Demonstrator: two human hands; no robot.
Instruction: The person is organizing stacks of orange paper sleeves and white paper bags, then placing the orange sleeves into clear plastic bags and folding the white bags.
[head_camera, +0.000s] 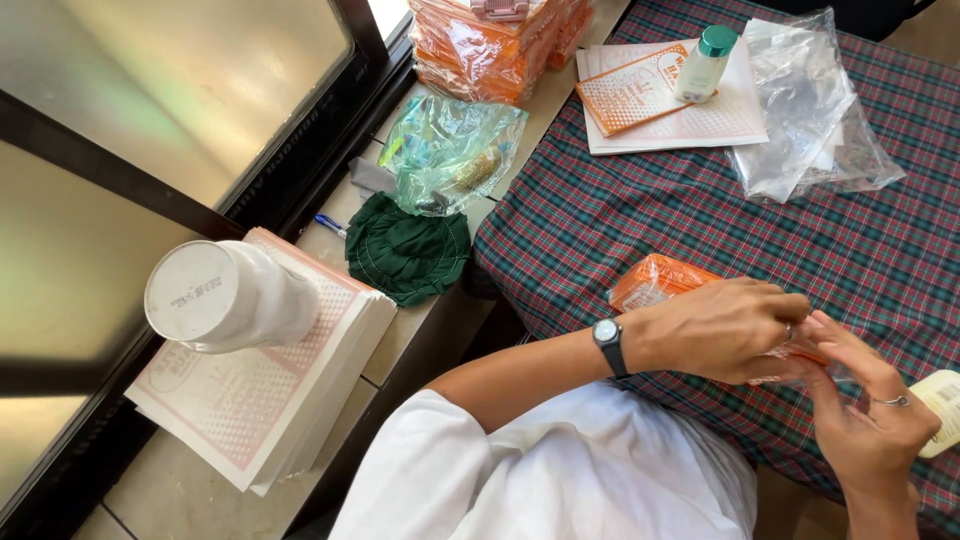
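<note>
Both hands, left hand (720, 330) and right hand (870, 410), pinch the orange plastic-wrapped packet (660, 282) on the tartan tablecloth (620, 210); uneven pulling risks tearing its thin film.

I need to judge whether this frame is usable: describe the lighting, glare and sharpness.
Head view: soft, even daylight, with pale hazy reflections on the frosted window panes; glare glints on the clear plastic bags; left hand and right hand look slightly soft on the orange packet; the checked tablecloth is sharp; straight edges bow slightly near the borders.
</note>
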